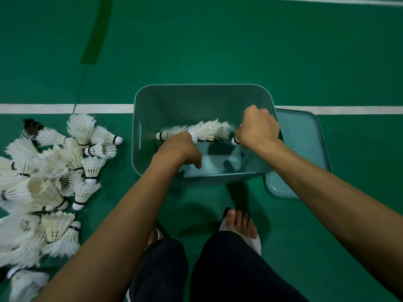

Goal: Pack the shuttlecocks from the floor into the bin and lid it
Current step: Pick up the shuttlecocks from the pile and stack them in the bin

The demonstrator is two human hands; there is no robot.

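A grey-green plastic bin [174, 99] stands open on the green court floor. Inside it lies a nested row of white shuttlecocks [202, 130], stretched across from left to right. My left hand [181, 150] reaches into the bin and its curled fingers grip the left part of that row. At the bin's right wall, my right hand [258, 127] is curled round the row's right end, where a white cork tip shows at the wrist. A large pile of loose shuttlecocks [52, 184] lies on the floor left of the bin. The bin's lid [305, 149] lies flat beside the bin's right wall.
White court lines [65, 108] run across the floor behind the bin and pile. My feet in pale slippers [239, 225] and dark trouser legs are just in front of the bin. Bare green floor stretches beyond the bin.
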